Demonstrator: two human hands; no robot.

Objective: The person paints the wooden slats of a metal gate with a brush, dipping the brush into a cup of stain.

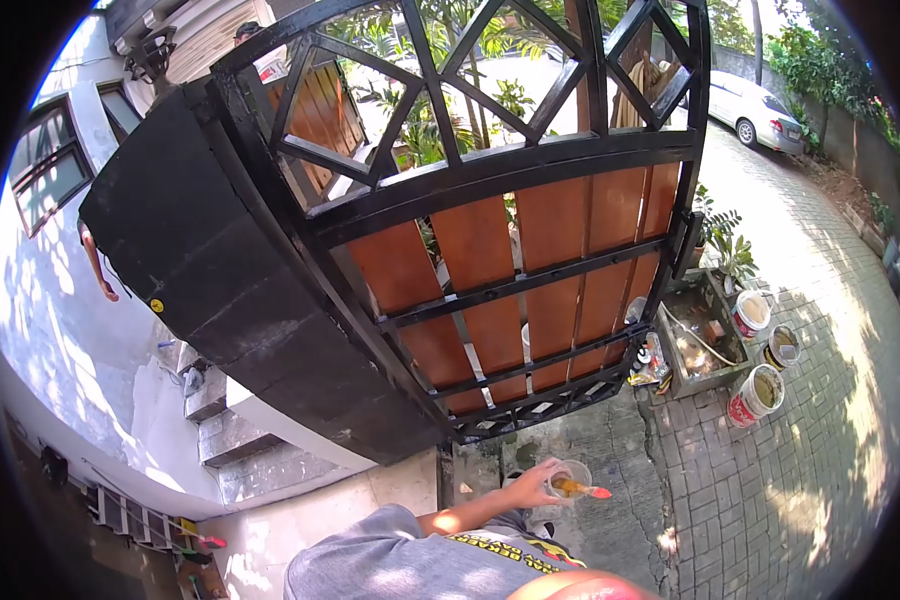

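Paving [715, 500] at right; lower centre, left hand [535, 487] clasps a cup [570, 471], apparently a holding step; moving needs steadiness; right hand's state unclear.

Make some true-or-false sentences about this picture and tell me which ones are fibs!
1. The left hand is holding a clear cup. True.
2. The gate's wide boards are bright blue. False: they are reddish brown.
3. Something with a red-orange end sticks out of the cup. True.
4. Only one bucket stands by the gray box. False: three do.
5. A white car is parked in the lane. True.
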